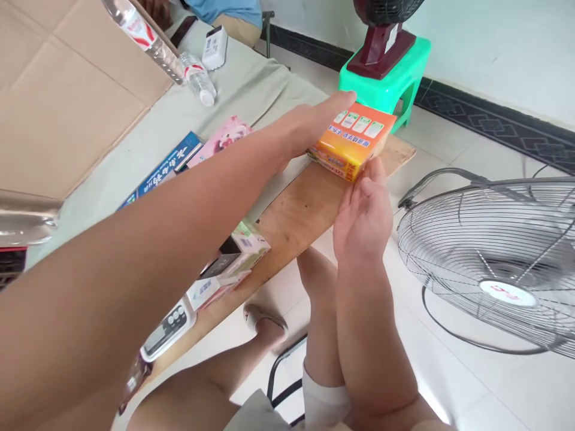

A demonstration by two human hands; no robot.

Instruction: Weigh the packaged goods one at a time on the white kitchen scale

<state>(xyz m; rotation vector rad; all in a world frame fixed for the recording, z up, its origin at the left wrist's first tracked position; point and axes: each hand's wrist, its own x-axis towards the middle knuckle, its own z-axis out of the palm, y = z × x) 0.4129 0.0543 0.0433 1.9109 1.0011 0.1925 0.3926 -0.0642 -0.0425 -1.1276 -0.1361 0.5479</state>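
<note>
An orange and yellow cardboard box with printed labels is between my two hands, over the far end of the wooden table edge. My left hand grips its left side, thumb along the top edge and fingers mostly hidden behind it. My right hand holds the near right corner from below, with its fingers curled against the box. Under my left forearm, partly covered, lie a blue box and a pink box. Closer to me, a light green and white box stands at the table edge.
A white device with buttons sits along the wooden edge. Water bottles and a white gadget are farther back, near another person. A large fan stands right; a green stool carries a smaller fan.
</note>
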